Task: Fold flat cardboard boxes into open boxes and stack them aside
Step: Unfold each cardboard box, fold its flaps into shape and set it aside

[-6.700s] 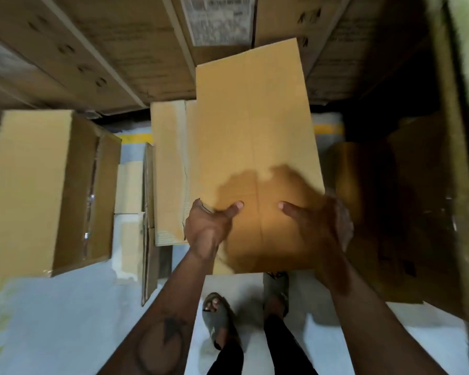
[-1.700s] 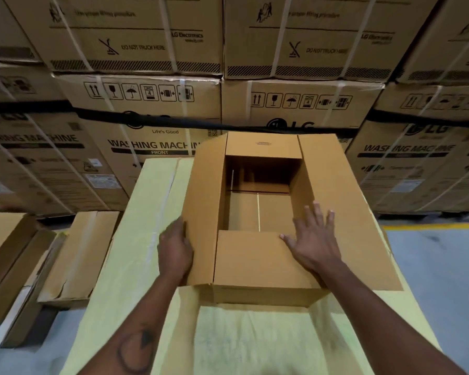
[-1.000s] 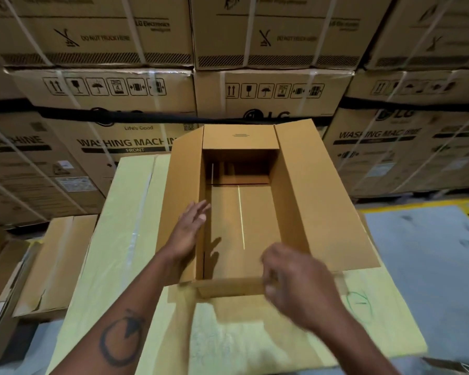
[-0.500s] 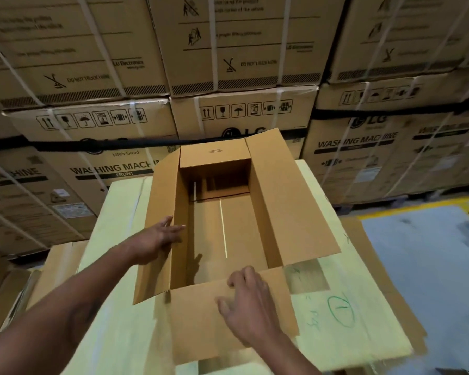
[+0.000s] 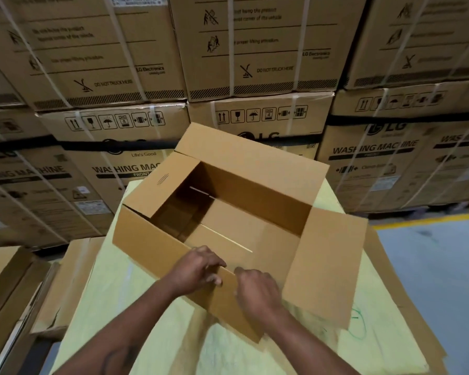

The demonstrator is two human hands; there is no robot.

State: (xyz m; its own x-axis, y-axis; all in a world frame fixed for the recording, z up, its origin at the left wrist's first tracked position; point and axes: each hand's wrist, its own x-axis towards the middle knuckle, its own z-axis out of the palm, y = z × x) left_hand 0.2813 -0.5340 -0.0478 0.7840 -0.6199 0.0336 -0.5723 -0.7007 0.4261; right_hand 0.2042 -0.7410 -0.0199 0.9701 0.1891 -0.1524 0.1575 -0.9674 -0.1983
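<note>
Brown corrugated cardboard box (image 5: 228,220), rectangular, erected and open-topped, sitting skewed on pale yellow-green worktop (image 5: 136,299). All four top flaps splayed outward; smooth matte inner walls, lit slit along floor seam inside box. Small printed mark on left end flap (image 5: 161,185). Wide right end flap (image 5: 328,266) spread flat over worktop. Far long flap (image 5: 252,155) raised toward stacked cartons behind box.

Near long flap (image 5: 173,261) folded down against front wall of box. Left hand (image 5: 198,269) on top edge of that flap, fingers (image 5: 214,262) curled over fold, thumb low on outer face, gripping cardboard. Right hand (image 5: 257,290) just right of left hand on same edge, fingers (image 5: 244,272) bent and narrow, pinching flap edge; fingertips partly hidden by knuckles.

Green marker scrawl (image 5: 359,324) on worktop right of box. Behind box, wall of large strapped cartons (image 5: 266,50), printed handling symbols, white straps. Left of box, lower down, plain brown cardboard pieces (image 5: 8,290). Right of box, grey floor with yellow line (image 5: 428,220).
</note>
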